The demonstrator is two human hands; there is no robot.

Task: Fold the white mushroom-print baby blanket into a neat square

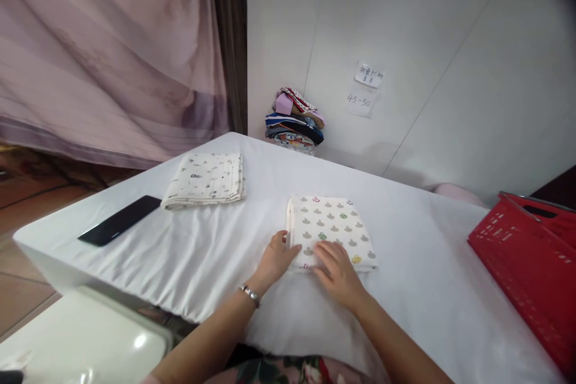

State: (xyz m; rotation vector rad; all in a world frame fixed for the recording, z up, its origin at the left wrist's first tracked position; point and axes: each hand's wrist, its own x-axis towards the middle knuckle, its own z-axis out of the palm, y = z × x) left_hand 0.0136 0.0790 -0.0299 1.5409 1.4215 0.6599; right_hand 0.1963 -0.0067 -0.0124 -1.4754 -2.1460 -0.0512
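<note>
A folded white cloth printed with grey, red, green and yellow motifs lies on the white-covered table in front of me. My left hand is at its near left corner, thumb over the top and index finger apart along the side edge; the other fingers are partly hidden. My right hand rests on the near edge of the same cloth with its fingers stretched out. To the left lies a second folded cloth, white with small dark prints, and neither hand touches it.
A black phone-like slab lies near the left edge of the table. A red plastic basket stands at the right. Behind the table is a pile of folded clothes against the wall. A white stool-like surface is at lower left.
</note>
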